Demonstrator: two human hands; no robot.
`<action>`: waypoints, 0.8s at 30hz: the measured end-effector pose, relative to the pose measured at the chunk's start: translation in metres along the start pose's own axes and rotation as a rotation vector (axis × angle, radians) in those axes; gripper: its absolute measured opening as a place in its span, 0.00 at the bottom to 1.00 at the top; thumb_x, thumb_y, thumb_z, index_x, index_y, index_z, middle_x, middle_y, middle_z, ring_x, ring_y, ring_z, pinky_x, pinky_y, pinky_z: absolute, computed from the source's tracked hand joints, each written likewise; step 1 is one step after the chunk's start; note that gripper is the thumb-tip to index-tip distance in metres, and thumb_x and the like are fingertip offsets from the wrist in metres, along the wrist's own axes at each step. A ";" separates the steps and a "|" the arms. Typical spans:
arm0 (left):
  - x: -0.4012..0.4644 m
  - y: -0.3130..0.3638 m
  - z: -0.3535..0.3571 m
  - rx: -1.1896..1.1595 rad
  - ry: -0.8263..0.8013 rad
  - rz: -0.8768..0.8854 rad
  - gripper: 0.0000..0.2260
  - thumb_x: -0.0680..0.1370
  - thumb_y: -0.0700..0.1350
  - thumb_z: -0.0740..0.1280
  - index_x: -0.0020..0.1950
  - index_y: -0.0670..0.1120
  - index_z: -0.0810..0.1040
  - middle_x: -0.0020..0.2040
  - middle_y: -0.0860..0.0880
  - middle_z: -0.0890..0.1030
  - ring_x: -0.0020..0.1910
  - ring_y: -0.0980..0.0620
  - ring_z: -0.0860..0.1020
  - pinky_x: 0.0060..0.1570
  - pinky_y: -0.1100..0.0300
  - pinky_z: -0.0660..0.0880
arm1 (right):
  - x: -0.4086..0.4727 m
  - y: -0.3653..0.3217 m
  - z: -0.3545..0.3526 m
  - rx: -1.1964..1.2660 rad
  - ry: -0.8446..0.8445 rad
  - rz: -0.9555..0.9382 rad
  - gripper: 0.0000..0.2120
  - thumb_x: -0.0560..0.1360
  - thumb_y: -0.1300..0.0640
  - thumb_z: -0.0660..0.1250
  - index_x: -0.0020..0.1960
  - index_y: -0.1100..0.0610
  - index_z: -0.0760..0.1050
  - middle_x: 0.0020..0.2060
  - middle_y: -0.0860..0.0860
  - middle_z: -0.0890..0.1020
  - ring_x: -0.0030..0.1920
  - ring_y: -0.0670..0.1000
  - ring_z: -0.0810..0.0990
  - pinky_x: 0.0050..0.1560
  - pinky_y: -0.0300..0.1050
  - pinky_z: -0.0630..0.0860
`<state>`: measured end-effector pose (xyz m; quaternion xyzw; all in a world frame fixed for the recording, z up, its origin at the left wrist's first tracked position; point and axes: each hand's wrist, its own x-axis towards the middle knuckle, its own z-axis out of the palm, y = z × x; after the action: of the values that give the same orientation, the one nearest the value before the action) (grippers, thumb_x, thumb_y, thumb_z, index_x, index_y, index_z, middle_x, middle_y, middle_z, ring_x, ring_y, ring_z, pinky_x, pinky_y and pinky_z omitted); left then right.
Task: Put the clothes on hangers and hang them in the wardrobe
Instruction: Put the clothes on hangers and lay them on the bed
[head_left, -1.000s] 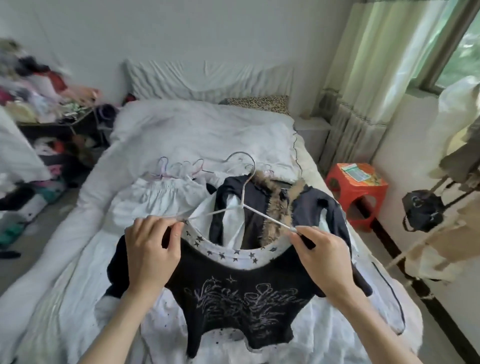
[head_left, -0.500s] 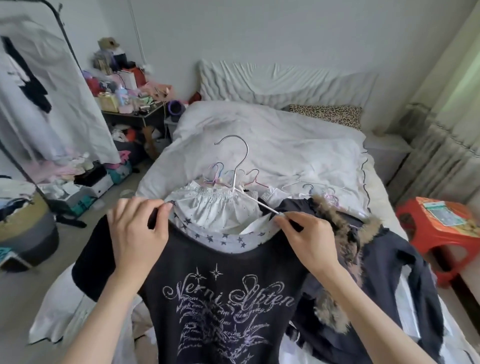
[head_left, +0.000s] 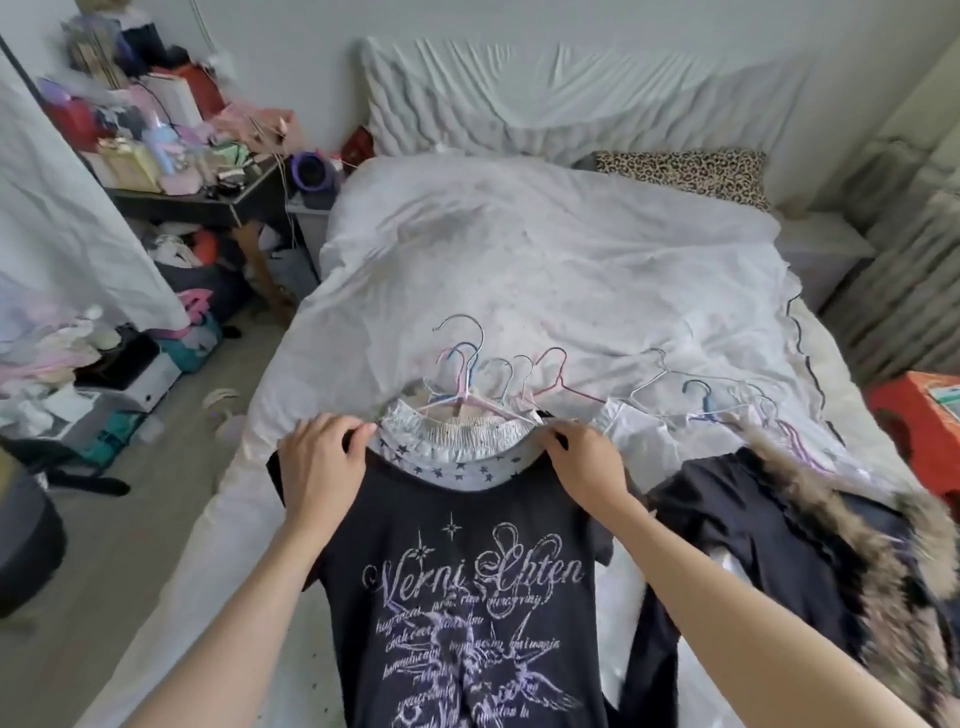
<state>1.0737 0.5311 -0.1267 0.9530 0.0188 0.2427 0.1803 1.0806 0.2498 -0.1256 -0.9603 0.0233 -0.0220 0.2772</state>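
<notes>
A black T-shirt (head_left: 467, 597) with pale lettering and a white star-print collar hangs in front of me over the bed. My left hand (head_left: 322, 467) grips its left shoulder and my right hand (head_left: 587, 467) grips its right shoulder. A silver hanger hook (head_left: 470, 343) rises above the collar; the hanger's arms are hidden, apparently inside the shirt. Several loose hangers (head_left: 524, 379) in pink, blue and white lie on the duvet just behind. A dark jacket with a fur trim (head_left: 810, 525) lies to the right. A white gathered garment (head_left: 457, 431) lies behind the collar.
The bed's white duvet (head_left: 545, 260) fills the middle, with a leopard-print pillow (head_left: 685, 171) at the back right. A cluttered desk (head_left: 197, 202) and heaps of things on the floor stand left. A white hanging cloth (head_left: 57, 223) is at far left, a red stool (head_left: 914, 431) at right.
The view has swung left and dropped nearer the bed. Both hands have slid onto the T-shirt's shoulders, and the hanger wire that the right hand pinched no longer shows.
</notes>
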 end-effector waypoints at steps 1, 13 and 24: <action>0.016 -0.002 0.013 0.016 -0.024 -0.002 0.11 0.75 0.49 0.64 0.40 0.43 0.80 0.38 0.45 0.81 0.39 0.41 0.77 0.41 0.49 0.71 | 0.017 0.000 0.004 0.004 0.017 0.029 0.13 0.78 0.51 0.61 0.50 0.57 0.80 0.45 0.55 0.83 0.47 0.58 0.79 0.48 0.51 0.74; 0.022 0.000 0.111 0.008 -0.560 0.180 0.22 0.78 0.48 0.63 0.71 0.44 0.67 0.69 0.43 0.70 0.67 0.42 0.68 0.64 0.45 0.65 | 0.031 0.041 0.028 -0.305 -0.143 0.086 0.25 0.79 0.45 0.56 0.72 0.53 0.59 0.70 0.53 0.66 0.70 0.55 0.64 0.70 0.48 0.52; -0.134 0.144 0.064 -0.288 -0.742 0.389 0.30 0.74 0.62 0.47 0.72 0.50 0.65 0.73 0.46 0.63 0.73 0.43 0.58 0.69 0.50 0.54 | -0.186 0.103 -0.037 -0.225 0.104 0.297 0.31 0.74 0.38 0.47 0.72 0.52 0.63 0.69 0.51 0.69 0.71 0.55 0.65 0.70 0.57 0.57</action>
<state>0.9779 0.3590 -0.1895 0.9266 -0.2608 -0.0861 0.2567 0.8892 0.1540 -0.1551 -0.9688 0.1815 -0.0274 0.1665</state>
